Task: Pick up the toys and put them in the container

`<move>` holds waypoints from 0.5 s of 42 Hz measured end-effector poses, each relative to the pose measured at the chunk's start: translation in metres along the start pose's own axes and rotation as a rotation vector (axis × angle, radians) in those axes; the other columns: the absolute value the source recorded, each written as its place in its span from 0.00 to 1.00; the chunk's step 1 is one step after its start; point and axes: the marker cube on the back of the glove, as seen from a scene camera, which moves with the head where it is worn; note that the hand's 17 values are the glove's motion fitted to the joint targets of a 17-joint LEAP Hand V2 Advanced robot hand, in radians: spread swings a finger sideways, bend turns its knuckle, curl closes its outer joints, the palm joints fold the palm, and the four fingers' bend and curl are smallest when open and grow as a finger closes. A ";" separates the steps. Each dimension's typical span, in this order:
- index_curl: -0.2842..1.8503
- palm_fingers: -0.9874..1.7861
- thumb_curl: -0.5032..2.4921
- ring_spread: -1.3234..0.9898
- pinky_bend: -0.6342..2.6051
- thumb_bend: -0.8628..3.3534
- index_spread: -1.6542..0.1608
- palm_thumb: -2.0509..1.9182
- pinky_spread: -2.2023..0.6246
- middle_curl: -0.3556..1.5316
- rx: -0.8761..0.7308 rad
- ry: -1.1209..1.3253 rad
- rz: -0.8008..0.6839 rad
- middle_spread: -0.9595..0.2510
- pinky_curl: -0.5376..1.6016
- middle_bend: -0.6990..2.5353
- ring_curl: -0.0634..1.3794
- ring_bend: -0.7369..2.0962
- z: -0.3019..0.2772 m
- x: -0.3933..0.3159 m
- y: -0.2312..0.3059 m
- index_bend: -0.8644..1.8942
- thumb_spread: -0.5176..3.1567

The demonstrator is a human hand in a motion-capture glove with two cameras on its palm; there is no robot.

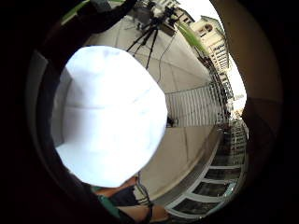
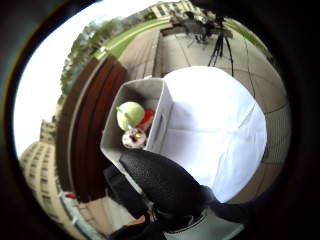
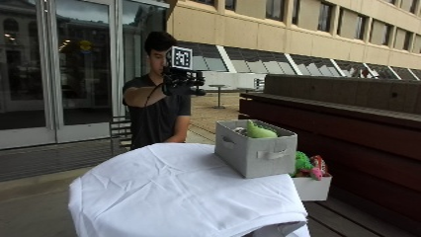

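We see gloved right hand (image 3: 183, 83) raised at face level, well above table (image 3: 164, 187), gripping nothing, fingers relaxed. Grey container (image 3: 253, 150) at table's 3 o'clock edge holds green toy (image 3: 258, 131). More toys (image 3: 307, 165) in white tray (image 3: 313, 187) just beside container.

We see a white cloth (image 3: 178, 187) draped over the whole table, a tripod (image 1: 147, 35) on the paving beyond, and a dark wooden bench (image 3: 342, 108) alongside.
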 end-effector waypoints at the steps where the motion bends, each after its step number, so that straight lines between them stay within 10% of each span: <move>1: 0.22 0.30 0.24 0.51 0.54 0.17 0.73 0.47 0.75 0.41 -0.004 -0.004 0.010 0.74 0.41 0.28 0.20 0.39 0.004 0.005 0.002 0.37 0.38; 21: 0.23 0.31 0.22 0.52 0.49 0.17 0.74 0.47 0.77 0.39 -0.117 -0.069 0.137 0.75 0.39 0.27 0.21 0.34 0.063 0.046 0.035 0.36 0.38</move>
